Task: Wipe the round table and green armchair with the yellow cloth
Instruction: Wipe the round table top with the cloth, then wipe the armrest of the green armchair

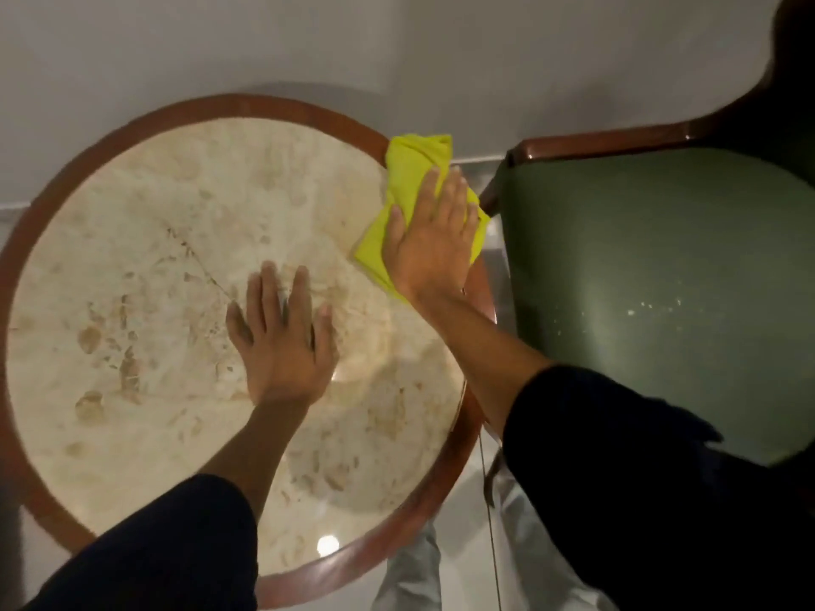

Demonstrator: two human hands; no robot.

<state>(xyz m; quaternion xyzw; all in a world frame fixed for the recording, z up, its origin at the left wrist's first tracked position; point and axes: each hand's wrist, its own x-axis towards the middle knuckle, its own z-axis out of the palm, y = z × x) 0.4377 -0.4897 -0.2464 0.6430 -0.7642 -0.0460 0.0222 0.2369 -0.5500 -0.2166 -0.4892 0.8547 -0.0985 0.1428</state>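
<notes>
Hidden first: I lose much of the yellow cloth (399, 187) under my right hand (434, 240), so I cannot tell how it is folded beneath the palm. The round table (132, 266) is cut off at the left edge of the frame, and both dark sleeves (639, 478) cover its lower rim and part of the chair. The green armchair (661, 280) runs off the right edge; its back, upper right, is too dark to make out. Motion blur softens my left fingertips. The cloth is bright yellow, bunched and creased, sitting at the table's right rim, centre-right of the frame, draped over the reddish-brown wooden border with one end past the edge toward the chair arm. Its long axis runs diagonally, from a bunched end at upper right down to a flatter corner at lower left on the marble. My right hand lies flat on it, fingers extended and together, pointing to the top of the frame, pressing rather than gripping. My left hand (282, 337) is spread open, palm down on the bare cream, veined marble near the table's centre, holding nothing. The armchair seat is dull green with pale specks, trimmed in glossy brown wood, just right of the table.
</notes>
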